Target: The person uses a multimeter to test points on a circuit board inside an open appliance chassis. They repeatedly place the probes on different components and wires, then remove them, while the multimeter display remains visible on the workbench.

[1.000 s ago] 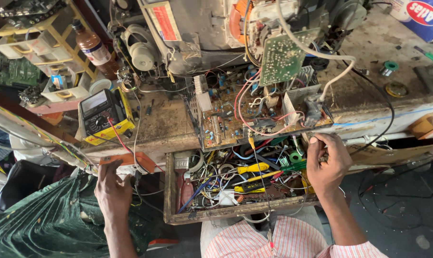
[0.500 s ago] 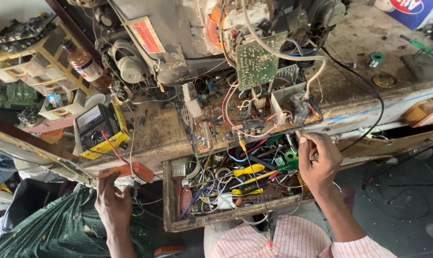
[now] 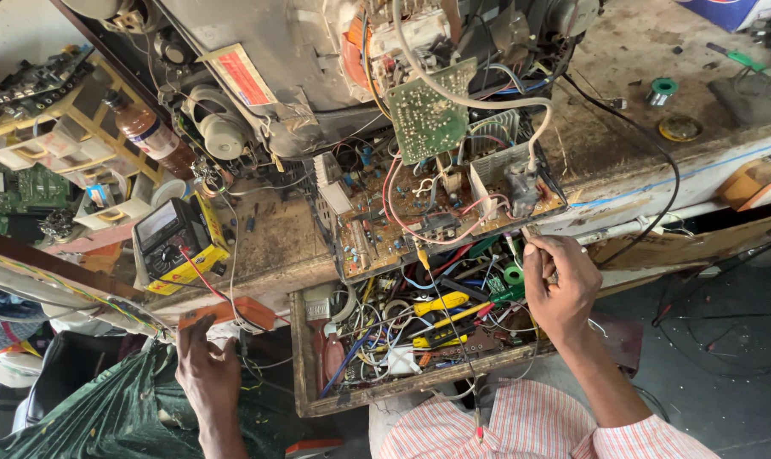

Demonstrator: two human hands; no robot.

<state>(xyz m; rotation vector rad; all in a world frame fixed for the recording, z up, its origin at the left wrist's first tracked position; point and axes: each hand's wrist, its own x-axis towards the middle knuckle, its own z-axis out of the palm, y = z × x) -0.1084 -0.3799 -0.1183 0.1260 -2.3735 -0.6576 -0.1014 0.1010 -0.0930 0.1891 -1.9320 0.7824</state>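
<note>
My right hand [image 3: 560,285] is pinched on a thin metal-tipped tool [image 3: 528,235]. Its tip sits at the front right edge of the brown circuit board [image 3: 419,212] that lies under the back of an opened picture-tube set [image 3: 292,51]. My left hand [image 3: 202,374] is low at the left, below the bench edge. Its fingers are curled up against an orange flat piece [image 3: 236,312] and a bunch of wires. What it grips is hidden by the back of the hand. A yellow and black multimeter [image 3: 174,246] lies just above, with a red lead running down towards that hand.
An open wooden drawer [image 3: 304,374] under the bench is full of wires, yellow-handled tools [image 3: 440,303] and green tape. A brown bottle [image 3: 151,136], small plastic drawers [image 3: 54,144], a solder reel [image 3: 660,88] and a green bag [image 3: 105,416] are around.
The view has drifted slightly, so the bench sits a little to the left. Both hands stay in nearly the same places.
</note>
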